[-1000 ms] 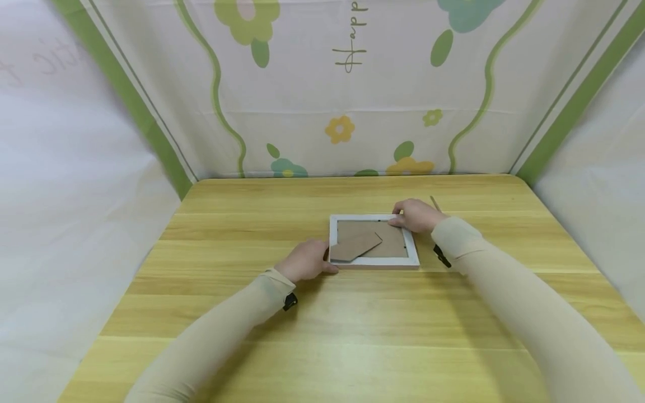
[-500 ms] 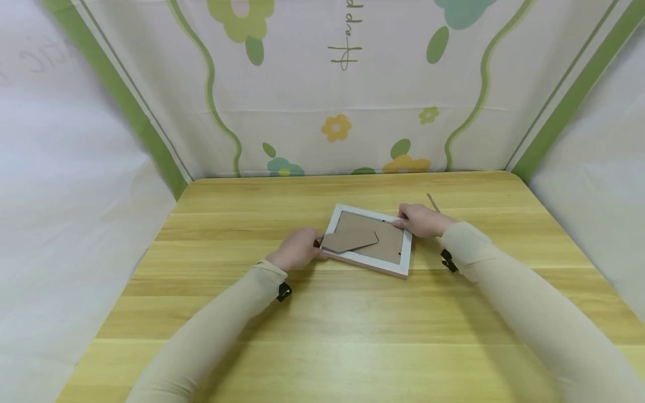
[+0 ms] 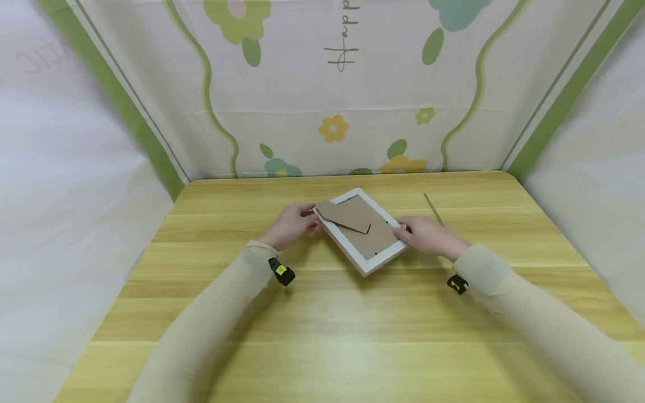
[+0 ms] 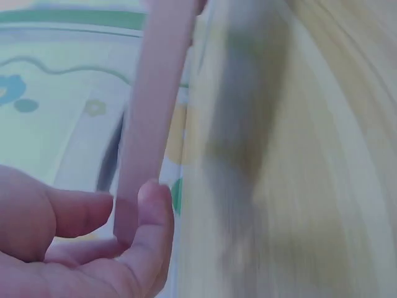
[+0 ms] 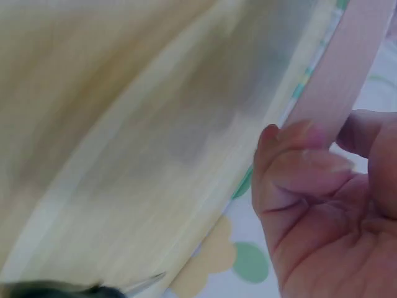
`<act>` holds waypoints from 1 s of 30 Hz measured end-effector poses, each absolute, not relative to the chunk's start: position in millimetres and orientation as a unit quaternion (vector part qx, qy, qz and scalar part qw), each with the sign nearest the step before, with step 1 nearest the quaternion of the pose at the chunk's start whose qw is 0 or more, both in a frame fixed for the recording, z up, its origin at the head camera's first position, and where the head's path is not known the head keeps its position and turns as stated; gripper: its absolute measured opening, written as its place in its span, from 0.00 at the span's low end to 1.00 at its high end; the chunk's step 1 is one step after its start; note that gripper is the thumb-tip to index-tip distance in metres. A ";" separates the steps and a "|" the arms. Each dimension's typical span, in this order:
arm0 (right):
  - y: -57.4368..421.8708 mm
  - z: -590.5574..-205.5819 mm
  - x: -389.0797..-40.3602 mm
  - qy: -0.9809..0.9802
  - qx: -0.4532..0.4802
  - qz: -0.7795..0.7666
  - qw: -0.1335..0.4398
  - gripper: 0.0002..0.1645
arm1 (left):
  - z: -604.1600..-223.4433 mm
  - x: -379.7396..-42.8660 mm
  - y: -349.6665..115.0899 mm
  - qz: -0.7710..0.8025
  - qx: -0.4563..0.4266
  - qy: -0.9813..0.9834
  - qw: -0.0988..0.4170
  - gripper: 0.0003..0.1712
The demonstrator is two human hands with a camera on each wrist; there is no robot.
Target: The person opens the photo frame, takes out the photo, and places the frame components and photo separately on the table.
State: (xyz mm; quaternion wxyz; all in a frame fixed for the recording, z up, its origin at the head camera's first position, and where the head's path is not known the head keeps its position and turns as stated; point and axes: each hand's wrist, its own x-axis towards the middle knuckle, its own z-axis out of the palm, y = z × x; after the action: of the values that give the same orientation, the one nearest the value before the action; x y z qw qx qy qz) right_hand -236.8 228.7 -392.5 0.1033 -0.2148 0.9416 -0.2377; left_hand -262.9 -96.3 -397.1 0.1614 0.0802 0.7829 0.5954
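A picture frame (image 3: pixel 380 235) with a white rim is held back side up, turned diagonally over the table. Its brown backing carries a fold-out stand flap (image 3: pixel 346 217), lifted at a slant. My left hand (image 3: pixel 291 225) pinches the left corner between thumb and fingers; in the left wrist view the frame's pinkish side edge (image 4: pixel 152 112) rises from those fingers. The opposite corner is gripped by my right hand (image 3: pixel 429 233), thumb on the rim. From the right wrist, the curled fingers (image 5: pixel 310 171) show below the edge. The frame's front faces down, hidden.
Behind my right hand a thin stick-like thing (image 3: pixel 433 209) lies on the wooden table (image 3: pixel 322 336). In the right wrist view a dark object with a pointed metal tip (image 5: pixel 147 283) shows at the bottom. A flower-printed cloth (image 3: pixel 287 84) hangs along the table's back edge.
The frame has come up off the table and turned clockwise from square to diagonal. My left hand has moved away from me, my right slightly nearer, both keeping their hold.
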 end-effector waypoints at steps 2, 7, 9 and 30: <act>223.0 -394.1 -228.5 0.943 -0.208 -0.238 0.102 0.21 | -397.0 -268.5 -91.0 0.618 0.053 0.766 0.168 0.26; 211.0 -400.4 -211.6 0.950 -0.170 -0.232 0.122 0.27 | -402.1 -284.1 -78.8 0.595 0.031 0.778 0.200 0.27; 209.1 -402.8 -207.2 0.948 -0.156 -0.241 0.139 0.26 | -402.5 -288.8 -74.0 0.573 0.035 0.791 0.211 0.26; 188.5 -407.6 -194.5 0.974 -0.107 -0.145 0.140 0.23 | -412.0 -304.6 -54.3 0.430 0.124 0.854 0.264 0.41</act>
State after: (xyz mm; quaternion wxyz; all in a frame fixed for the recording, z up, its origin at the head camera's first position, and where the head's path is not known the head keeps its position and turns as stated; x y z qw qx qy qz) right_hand -194.5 188.5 -407.6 0.1398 -0.1066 0.9737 -0.1453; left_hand -304.6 -54.3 -412.0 0.2643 0.1236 0.8542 0.4305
